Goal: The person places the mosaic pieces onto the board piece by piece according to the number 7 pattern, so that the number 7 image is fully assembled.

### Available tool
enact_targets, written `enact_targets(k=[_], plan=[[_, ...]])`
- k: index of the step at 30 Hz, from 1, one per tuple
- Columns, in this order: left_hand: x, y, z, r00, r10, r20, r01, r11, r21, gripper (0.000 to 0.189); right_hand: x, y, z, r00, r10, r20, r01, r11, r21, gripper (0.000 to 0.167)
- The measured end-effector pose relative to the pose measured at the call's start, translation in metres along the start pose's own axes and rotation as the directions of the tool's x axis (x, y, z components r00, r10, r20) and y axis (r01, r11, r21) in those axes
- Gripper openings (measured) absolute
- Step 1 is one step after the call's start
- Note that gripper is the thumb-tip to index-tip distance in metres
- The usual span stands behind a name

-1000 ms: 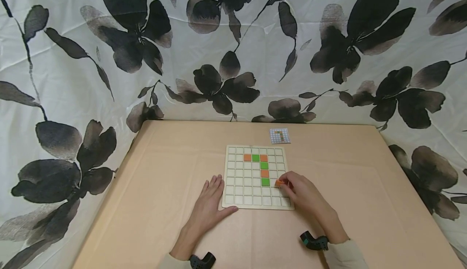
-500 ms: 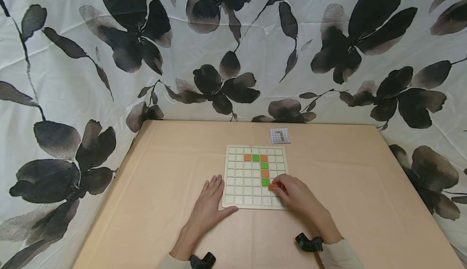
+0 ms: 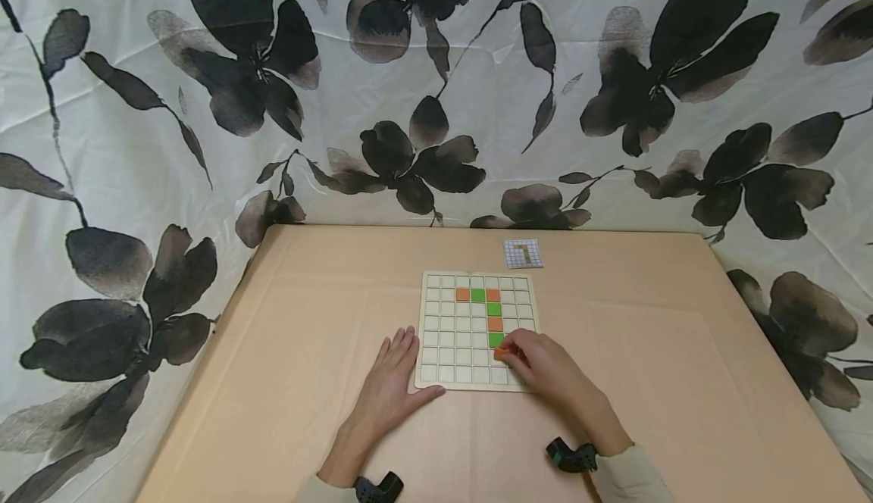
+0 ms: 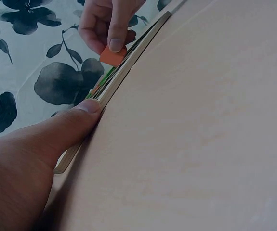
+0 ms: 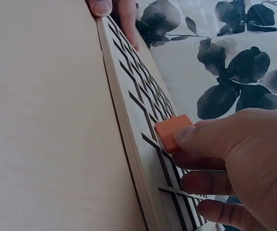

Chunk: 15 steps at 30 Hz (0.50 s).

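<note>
My right hand [image 3: 549, 367] pinches an orange square tile [image 5: 173, 131] between thumb and fingers, over the grid board [image 3: 453, 359]. In the head view the tile is just below the lowest green tile [image 3: 495, 339] of the column; whether it touches the board I cannot tell. Straight-fingered, my left hand [image 3: 389, 382] lies along the board's left edge, its thumb on the near left corner. Orange and green tiles fill a row of cells near the top of the board, and a column runs down from that row's right end.
Behind the board lies a small card [image 3: 524, 254] printed with a grid and a coloured pattern. The board rests on a light wooden table [image 3: 307, 298]. A white cloth with dark flowers [image 3: 409, 71] hangs behind and beside the table.
My right hand has moved left across the board with the orange tile, from right of the column to just under its lowest green tile. The left hand has stayed put.
</note>
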<state>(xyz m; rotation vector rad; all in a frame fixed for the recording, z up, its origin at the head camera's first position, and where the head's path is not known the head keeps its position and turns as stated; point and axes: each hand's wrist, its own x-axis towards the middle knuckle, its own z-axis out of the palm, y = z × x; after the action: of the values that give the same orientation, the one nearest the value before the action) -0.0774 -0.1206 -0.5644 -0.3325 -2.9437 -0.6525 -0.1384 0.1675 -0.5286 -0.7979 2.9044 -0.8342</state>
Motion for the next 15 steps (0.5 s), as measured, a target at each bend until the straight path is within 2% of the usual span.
enact_targets(k=[15], plan=[[0.0006, 0.0000, 0.0006, 1.000, -0.003, 0.002, 0.003, 1.000, 0.003, 0.101, 0.0002, 0.0024, 0.0053, 0.994, -0.098, -0.038, 0.096, 0.994, -0.054, 0.007]])
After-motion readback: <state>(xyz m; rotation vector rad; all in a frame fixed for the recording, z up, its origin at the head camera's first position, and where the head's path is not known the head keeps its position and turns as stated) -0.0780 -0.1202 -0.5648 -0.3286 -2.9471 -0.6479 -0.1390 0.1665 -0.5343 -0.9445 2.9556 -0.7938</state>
